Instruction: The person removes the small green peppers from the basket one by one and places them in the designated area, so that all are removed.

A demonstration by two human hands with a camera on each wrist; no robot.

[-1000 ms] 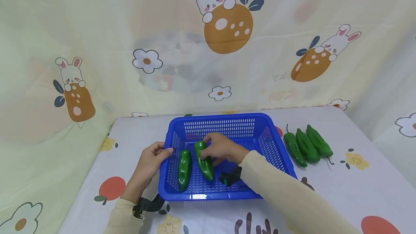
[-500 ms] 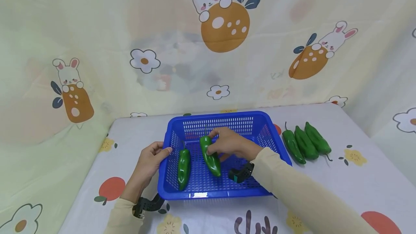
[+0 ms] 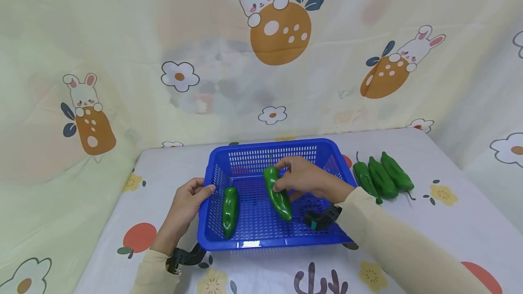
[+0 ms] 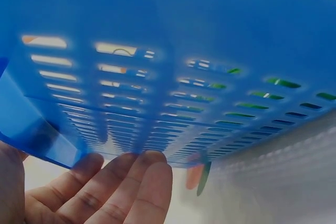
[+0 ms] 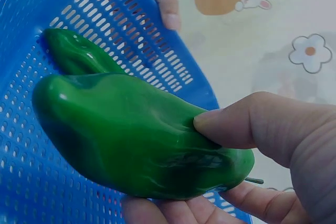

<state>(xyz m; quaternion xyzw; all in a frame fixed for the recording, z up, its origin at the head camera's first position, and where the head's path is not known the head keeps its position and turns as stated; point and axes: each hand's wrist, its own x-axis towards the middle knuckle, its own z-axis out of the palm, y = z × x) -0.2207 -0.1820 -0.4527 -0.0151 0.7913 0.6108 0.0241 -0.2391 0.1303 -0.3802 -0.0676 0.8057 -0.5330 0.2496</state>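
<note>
A blue plastic basket [image 3: 261, 242] with slotted walls stands on the table. My left hand [image 3: 185, 205] grips its left rim, thumb over the edge; in the left wrist view the fingers [image 4: 149, 192] lie against the outside wall. My right hand [image 3: 306, 178] holds a glossy green chili pepper [image 3: 278, 196] over the basket's middle. In the right wrist view the thumb presses one side of this pepper [image 5: 121, 135] and fingers lie under the other. Another green chili pepper [image 3: 230, 212] lies inside, along the left wall.
Three more green peppers [image 3: 383, 178] lie side by side on the table, right of the basket. A patterned white cloth [image 3: 433, 235] covers the table. Behind it hangs a printed curtain [image 3: 229, 22].
My right hand has moved to the right inside the basket, carrying the chili pepper away from the one by the left wall. My left hand has stayed on the rim.
</note>
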